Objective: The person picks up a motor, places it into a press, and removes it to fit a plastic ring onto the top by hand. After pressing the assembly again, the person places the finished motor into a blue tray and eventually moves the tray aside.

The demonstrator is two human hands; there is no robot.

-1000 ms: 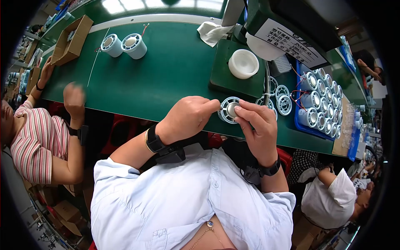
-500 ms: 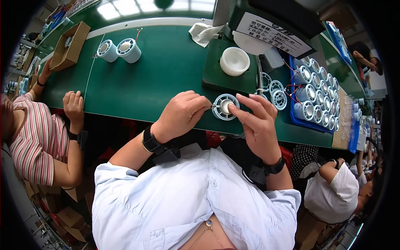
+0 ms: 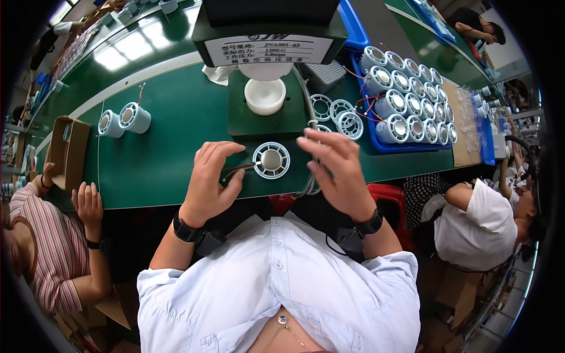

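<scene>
A pale blue slotted ring with a silver round motor [image 3: 271, 160] seated in its middle lies on the green table in front of me. Thin wires [image 3: 236, 170] run from its left side toward my left hand [image 3: 210, 179], passing by the thumb tip. That hand has its thumb and fingers apart, just left of the ring. On the other side, my right hand [image 3: 334, 167] hovers with fingers spread, touching nothing I can see. Just beyond the ring, a white round cup [image 3: 265, 97] sits on the green block [image 3: 241, 125] under the press head [image 3: 268, 35].
Several loose pale blue rings [image 3: 349, 125] lie right of the block, beside a cable. A blue tray [image 3: 406, 147] holds rows of motor housings. Two housings [image 3: 135, 119] stand at the left, near a cardboard box [image 3: 69, 152]. A co-worker's hand [image 3: 87, 203] rests at the left table edge.
Both hands have let go of the ring with the motor and drawn apart; it now lies on the table. My view has shifted to the right.
</scene>
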